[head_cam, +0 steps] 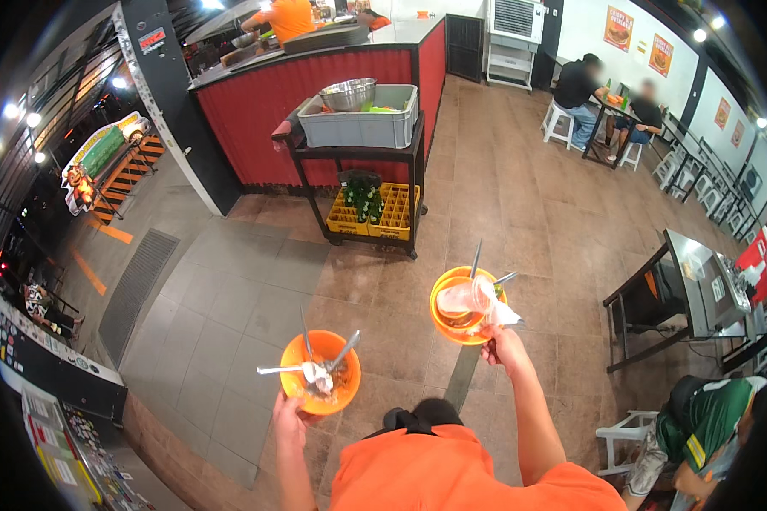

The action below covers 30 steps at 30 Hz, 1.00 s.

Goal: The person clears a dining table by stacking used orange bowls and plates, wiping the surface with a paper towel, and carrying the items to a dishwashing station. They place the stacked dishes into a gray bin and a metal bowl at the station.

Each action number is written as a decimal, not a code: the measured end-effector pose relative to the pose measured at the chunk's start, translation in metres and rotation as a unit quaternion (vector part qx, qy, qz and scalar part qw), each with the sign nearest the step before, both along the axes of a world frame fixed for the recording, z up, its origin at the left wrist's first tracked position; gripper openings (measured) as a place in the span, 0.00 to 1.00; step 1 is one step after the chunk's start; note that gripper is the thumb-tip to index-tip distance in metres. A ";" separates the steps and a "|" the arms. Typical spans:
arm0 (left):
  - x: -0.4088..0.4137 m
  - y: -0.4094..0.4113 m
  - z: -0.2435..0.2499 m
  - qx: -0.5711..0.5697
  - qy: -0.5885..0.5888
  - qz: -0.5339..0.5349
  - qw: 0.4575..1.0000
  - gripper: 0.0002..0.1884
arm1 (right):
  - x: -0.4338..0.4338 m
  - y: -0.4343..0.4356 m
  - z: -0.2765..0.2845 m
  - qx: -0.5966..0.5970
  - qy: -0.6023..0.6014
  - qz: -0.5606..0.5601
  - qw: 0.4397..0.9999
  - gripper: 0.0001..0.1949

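Observation:
My left hand (292,416) grips the lower left rim of an orange bowl (351,389) with several metal utensils, crumpled white tissue and food remains in it. In my right hand (506,350) is a second orange bowl (436,305), held by its lower right rim. A clear plastic cup (463,297) lies on its side in that bowl, with a white tissue (506,313) beside it and utensil handles sticking out at the top. The two bowls are apart, both over the tiled floor. My fingers are partly hidden under the rims.
Ahead stands a black cart (358,153) carrying a grey plastic tub (358,129), a metal bowl (349,96) and yellow bottle crates (393,220). Behind it is a red counter (249,115). A dark table (703,281) and a seated person (697,415) are at right; two people sit farther back.

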State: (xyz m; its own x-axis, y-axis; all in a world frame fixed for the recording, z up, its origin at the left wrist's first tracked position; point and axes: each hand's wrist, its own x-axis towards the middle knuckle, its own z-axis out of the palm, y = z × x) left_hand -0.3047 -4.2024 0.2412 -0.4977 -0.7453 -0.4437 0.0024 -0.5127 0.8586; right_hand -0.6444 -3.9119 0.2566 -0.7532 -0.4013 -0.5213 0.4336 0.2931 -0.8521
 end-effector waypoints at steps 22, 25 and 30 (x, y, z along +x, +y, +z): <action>-0.432 -0.303 -0.003 0.014 0.002 0.097 0.995 0.29 | -0.561 -0.386 0.079 -0.016 0.110 0.030 0.993 0.18; -0.482 -0.348 -0.004 -0.011 0.003 0.103 0.995 0.28 | -0.634 -0.445 0.090 -0.024 0.140 0.044 0.989 0.18; -0.527 -0.421 0.014 -0.037 -0.018 0.080 0.996 0.32 | -0.715 -0.522 0.081 0.046 0.134 0.065 0.988 0.20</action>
